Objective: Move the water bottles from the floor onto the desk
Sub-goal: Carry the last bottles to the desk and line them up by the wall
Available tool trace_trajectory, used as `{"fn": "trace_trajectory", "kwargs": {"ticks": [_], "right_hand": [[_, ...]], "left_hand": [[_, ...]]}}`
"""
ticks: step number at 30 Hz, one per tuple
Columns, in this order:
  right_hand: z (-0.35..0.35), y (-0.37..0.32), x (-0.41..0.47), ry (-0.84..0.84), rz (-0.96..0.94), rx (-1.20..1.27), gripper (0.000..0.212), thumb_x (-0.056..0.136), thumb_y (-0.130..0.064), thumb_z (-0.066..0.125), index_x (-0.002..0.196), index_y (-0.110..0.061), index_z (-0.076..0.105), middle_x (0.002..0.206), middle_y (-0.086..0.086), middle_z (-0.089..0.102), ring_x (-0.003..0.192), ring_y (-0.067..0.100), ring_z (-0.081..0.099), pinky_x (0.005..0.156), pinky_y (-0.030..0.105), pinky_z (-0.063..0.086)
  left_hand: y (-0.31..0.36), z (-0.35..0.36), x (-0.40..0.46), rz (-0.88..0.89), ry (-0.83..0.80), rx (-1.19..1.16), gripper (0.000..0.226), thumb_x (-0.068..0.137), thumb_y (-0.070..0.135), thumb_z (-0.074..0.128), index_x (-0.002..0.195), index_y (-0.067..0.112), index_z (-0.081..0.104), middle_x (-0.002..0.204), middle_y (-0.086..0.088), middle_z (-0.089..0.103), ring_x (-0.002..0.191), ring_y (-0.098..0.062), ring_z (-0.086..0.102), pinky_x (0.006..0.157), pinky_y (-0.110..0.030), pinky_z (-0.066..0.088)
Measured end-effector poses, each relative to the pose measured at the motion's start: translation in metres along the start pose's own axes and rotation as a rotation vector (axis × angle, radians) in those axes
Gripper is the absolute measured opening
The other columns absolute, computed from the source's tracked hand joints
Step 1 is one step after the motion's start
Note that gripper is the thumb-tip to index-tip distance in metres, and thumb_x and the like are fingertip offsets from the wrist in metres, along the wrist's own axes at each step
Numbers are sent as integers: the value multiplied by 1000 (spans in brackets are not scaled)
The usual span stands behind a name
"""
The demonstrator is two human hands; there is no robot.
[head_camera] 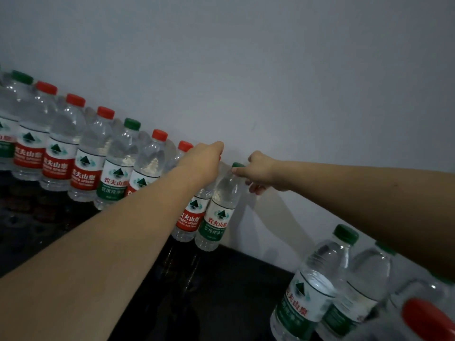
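Observation:
A row of clear water bottles with red or green caps and labels stands on the dark desk [234, 279] against the wall. My left hand [204, 161] grips the top of a red-label bottle [189, 219] at the row's right end; its cap is hidden under my fingers. My right hand [261, 172] pinches the neck and green cap of a green-label bottle [218, 217] right beside it. Both bottles stand with their bases at the desk surface.
Several more bottles [83, 153] line the wall to the left. A cluster of green-label bottles [317, 281] and one red cap [428, 318] sits at the lower right, under my right forearm. The pale wall [270, 70] rises directly behind the row.

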State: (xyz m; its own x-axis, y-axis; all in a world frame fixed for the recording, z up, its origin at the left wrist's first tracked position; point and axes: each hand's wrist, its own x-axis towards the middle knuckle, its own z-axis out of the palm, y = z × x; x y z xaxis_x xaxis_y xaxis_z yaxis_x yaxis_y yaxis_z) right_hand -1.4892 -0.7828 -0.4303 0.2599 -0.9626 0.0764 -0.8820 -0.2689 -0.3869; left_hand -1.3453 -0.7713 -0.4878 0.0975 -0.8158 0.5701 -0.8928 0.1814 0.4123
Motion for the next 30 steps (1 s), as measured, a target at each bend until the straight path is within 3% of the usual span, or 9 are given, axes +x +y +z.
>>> {"fn": "trace_trajectory", "kwargs": {"ticks": [4,7,10,14,18,22,26,28,30], "right_hand": [[-38,-4,-45,130,-31,23,52,91,-33,60,126,-5,34,102,19,62,89,34,66,75,44,56],[-69,5,-92,181,-38,45,55,91,-33,55,136,-9,35,108,13,58,89,27,58,72,36,50],[-98,17,-152,265,-66,124,48,92,-33,56,134,-12,45,117,12,60,96,26,60,78,33,49],[-130,41,-238,369,-73,70,40,92,-32,55,128,-13,54,119,10,62,105,27,59,83,31,45],[-140,79,-309,260,-1,-136,44,95,-34,52,133,-13,49,130,9,58,114,27,55,85,28,39],[-131,109,-348,178,37,-284,40,96,-28,52,129,-7,53,127,13,58,112,29,55,89,34,43],[-114,126,-353,153,54,-269,40,95,-30,49,127,-6,52,125,15,57,109,31,55,91,40,47],[-104,132,-347,108,63,-245,44,96,-33,47,131,-8,48,128,17,55,108,31,53,91,39,45],[-94,135,-337,58,69,-249,45,98,-37,43,134,-9,47,129,16,55,105,28,53,92,39,43]], "left_hand": [[18,-20,-24,-31,51,-71,41,96,13,55,137,14,47,137,-14,46,113,-33,57,92,-40,48],[40,-49,-57,7,33,-83,47,99,14,53,144,10,42,144,-14,42,119,-29,55,96,-37,46],[67,-88,-95,65,-11,-37,46,101,15,50,145,9,41,146,-14,44,119,-28,56,98,-39,46],[107,-136,-146,129,-10,-27,43,103,24,49,143,8,45,139,-15,52,115,-27,59,98,-40,47],[144,-163,-183,186,-68,35,39,103,30,49,136,10,52,131,-12,60,115,-26,59,96,-38,47],[185,-167,-201,179,-200,52,36,102,31,51,130,10,58,126,-11,64,111,-26,61,95,-38,49],[228,-143,-213,201,-386,86,48,100,40,53,140,14,51,135,-10,59,118,-26,58,99,-36,47],[243,-125,-216,217,-429,167,49,99,46,51,134,11,56,124,-11,64,109,-26,61,87,-33,47],[251,-110,-216,219,-432,265,45,99,50,48,110,9,64,101,-9,66,88,-22,63,68,-29,46]]}}
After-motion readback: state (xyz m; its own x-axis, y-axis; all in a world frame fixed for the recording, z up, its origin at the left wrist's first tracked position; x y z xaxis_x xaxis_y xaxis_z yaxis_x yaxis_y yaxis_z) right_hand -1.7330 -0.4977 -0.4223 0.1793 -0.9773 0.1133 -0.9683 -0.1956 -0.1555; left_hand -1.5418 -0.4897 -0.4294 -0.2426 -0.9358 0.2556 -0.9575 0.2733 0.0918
